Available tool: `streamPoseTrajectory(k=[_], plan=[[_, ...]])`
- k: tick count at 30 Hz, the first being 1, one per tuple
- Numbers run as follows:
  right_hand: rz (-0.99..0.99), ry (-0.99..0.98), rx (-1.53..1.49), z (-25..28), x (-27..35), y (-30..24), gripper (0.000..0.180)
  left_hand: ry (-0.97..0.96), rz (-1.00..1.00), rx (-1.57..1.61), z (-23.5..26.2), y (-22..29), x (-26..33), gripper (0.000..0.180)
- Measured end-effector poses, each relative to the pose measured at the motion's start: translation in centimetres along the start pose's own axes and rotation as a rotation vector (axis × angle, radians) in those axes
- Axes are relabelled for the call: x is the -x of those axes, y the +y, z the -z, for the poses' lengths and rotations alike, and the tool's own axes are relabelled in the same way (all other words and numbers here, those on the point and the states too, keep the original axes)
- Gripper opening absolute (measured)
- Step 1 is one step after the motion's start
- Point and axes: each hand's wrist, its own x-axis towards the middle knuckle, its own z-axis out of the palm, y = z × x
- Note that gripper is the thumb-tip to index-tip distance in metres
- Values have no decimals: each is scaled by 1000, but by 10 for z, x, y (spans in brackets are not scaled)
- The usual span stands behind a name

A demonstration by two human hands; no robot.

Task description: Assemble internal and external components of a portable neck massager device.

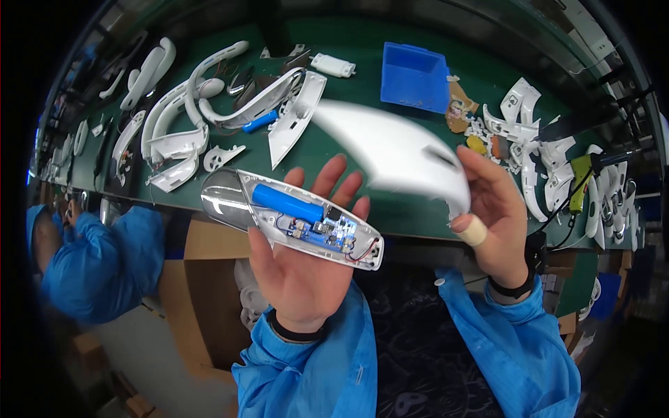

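Across my upturned left hand (306, 289) lies a long white plastic housing (362, 259), gripped between the thumb and the fingers behind it. Its inside faces up, showing a blue cylindrical battery (287, 203), a small blue circuit board (333, 231) and thin wires. A clear rounded cover (224, 200) forms its left end. My right hand (496, 216) pinches one end of a curved white shell (394, 146), which is smeared by motion. This shell is apart from the housing, above and to its right. A beige wrap (472, 231) covers the right thumb's tip.
Curved white plastic parts (174, 118) and a loose blue battery (260, 122) lie on the green table at left. A blue bin (414, 76) stands at the back. White shells (529, 139) and a yellow-green tool (580, 182) are at right. Someone in blue sleeves (104, 258) sits at left.
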Motion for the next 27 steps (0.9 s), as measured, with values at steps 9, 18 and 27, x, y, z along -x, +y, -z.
streamPoseTrajectory(k=[9,18,27], plan=[[-92,-115,-227,-27,16,7,67,-138,-2,172,7,-5,-13,66],[111,-136,85,-21,9,4,68,-62,82,206,6,-6,-15,60],[181,-116,214,-20,7,-3,70,47,93,311,-17,-12,-16,68]])
